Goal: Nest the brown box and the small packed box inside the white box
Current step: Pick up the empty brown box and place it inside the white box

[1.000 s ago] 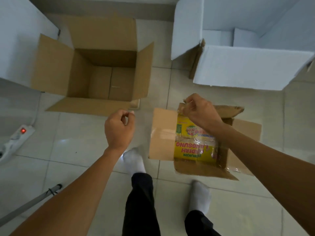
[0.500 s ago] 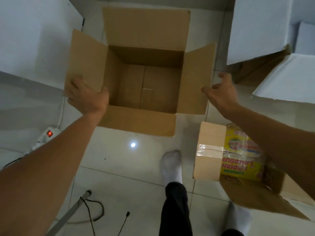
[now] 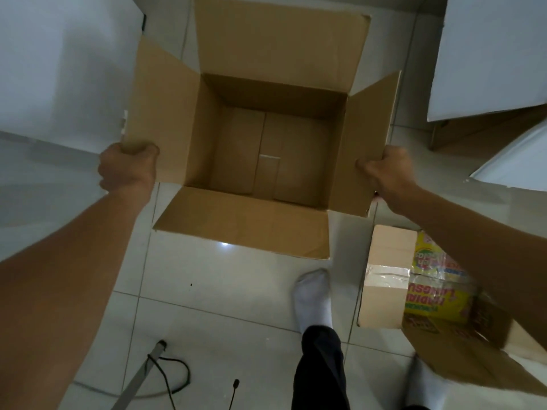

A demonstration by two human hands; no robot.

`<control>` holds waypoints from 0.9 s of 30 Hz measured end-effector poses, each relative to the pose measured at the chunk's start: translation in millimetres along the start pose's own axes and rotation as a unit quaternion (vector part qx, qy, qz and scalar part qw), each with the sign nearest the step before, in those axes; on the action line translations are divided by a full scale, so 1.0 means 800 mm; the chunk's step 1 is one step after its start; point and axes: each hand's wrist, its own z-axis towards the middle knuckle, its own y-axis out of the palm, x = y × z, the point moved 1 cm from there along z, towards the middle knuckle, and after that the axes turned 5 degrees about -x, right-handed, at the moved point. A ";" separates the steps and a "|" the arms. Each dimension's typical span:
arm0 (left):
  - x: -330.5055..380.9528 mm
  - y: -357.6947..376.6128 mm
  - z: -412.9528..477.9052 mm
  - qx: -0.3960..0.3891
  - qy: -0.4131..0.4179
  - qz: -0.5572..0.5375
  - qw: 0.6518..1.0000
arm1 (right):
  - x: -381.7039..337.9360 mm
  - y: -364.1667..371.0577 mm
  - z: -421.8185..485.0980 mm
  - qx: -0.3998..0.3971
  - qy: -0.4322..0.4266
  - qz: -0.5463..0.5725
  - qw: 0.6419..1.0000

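The brown box (image 3: 275, 155) stands open and empty in the middle of the tiled floor, all flaps spread. My left hand (image 3: 127, 168) grips the near corner of its left flap. My right hand (image 3: 387, 170) grips the near corner of its right flap. The small packed box (image 3: 414, 288) lies at the lower right beside my foot, its flaps open and yellow printed packets showing inside; my right forearm crosses over it. The white box (image 3: 488, 63) sits at the upper right, only its flaps in view.
A white panel (image 3: 59, 69) rises at the upper left. A grey pole (image 3: 139, 377) with a black cable (image 3: 174, 371) lies on the floor at bottom left. My socked feet (image 3: 313, 297) stand between the boxes.
My right hand has left the small packed box. Both hands reached out to the brown box and closed on its side flaps. The view swung left and closer to the brown box.
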 end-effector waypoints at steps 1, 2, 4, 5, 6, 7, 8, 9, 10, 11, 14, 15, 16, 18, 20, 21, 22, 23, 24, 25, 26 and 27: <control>-0.001 -0.001 -0.002 0.010 0.046 0.040 0.998 | -0.002 0.001 0.001 -0.005 0.001 0.001 1.000; -0.003 -0.002 -0.004 0.009 0.087 0.054 0.995 | -0.004 0.002 0.001 -0.008 0.002 0.003 1.000; -0.002 0.000 -0.009 -0.018 0.150 0.031 0.988 | -0.008 0.002 0.000 -0.011 0.006 0.017 1.000; -0.001 0.001 -0.013 -0.025 0.178 0.030 0.983 | -0.009 0.002 -0.001 -0.013 0.009 0.025 1.000; 0.002 0.001 -0.019 -0.024 0.203 0.038 0.978 | -0.011 0.001 -0.003 -0.014 0.009 0.031 0.999; 0.004 0.001 -0.026 -0.018 0.221 0.046 0.974 | -0.014 0.000 -0.005 -0.014 0.008 0.036 0.999; 0.007 0.000 -0.034 -0.008 0.231 0.052 0.971 | -0.016 -0.002 -0.008 -0.011 0.004 0.041 0.999; 0.011 -0.003 -0.043 0.003 0.233 0.053 0.971 | -0.018 -0.006 -0.011 -0.004 -0.002 0.046 0.999; 0.015 -0.007 -0.052 0.011 0.231 0.051 0.971 | -0.021 -0.011 -0.015 0.003 -0.008 0.049 0.999; 0.019 -0.011 -0.061 0.017 0.230 0.048 0.972 | -0.024 -0.018 -0.020 0.009 -0.014 0.048 0.999; 0.033 -0.030 -0.093 0.023 0.239 0.045 0.970 | -0.034 -0.048 -0.040 0.018 -0.031 0.032 0.999; 0.039 -0.038 -0.106 0.025 0.247 0.046 0.968 | -0.037 -0.061 -0.048 0.019 -0.038 0.027 0.999; 0.046 -0.045 -0.119 0.027 0.254 0.046 0.966 | -0.039 -0.075 -0.057 0.021 -0.045 0.024 0.998; 0.062 -0.063 -0.149 0.033 0.262 0.042 0.964 | -0.042 -0.108 -0.078 0.025 -0.056 0.027 0.998; 0.084 -0.083 -0.184 0.041 0.273 0.041 0.960 | -0.045 -0.143 -0.104 0.024 -0.069 0.044 0.996; 0.096 -0.094 -0.203 0.048 0.277 0.044 0.959 | -0.046 -0.162 -0.119 0.021 -0.076 0.055 0.995; 0.109 -0.105 -0.224 0.055 0.282 0.048 0.957 | -0.046 -0.182 -0.135 0.018 -0.086 0.064 0.994; 0.122 -0.116 -0.246 0.062 0.288 0.048 0.954 | -0.047 -0.204 -0.150 0.018 -0.097 0.068 0.993; 0.135 -0.127 -0.269 0.069 0.293 0.046 0.952 | -0.046 -0.226 -0.167 0.018 -0.109 0.069 0.991; 0.146 -0.137 -0.292 0.078 0.298 0.043 0.951 | -0.044 -0.250 -0.183 0.019 -0.120 0.068 0.990; 0.157 -0.147 -0.315 0.087 0.302 0.039 0.948 | -0.042 -0.274 -0.199 0.018 -0.132 0.070 0.989; 0.167 -0.155 -0.338 0.096 0.308 0.034 0.946 | -0.039 -0.298 -0.213 0.021 -0.142 0.072 0.987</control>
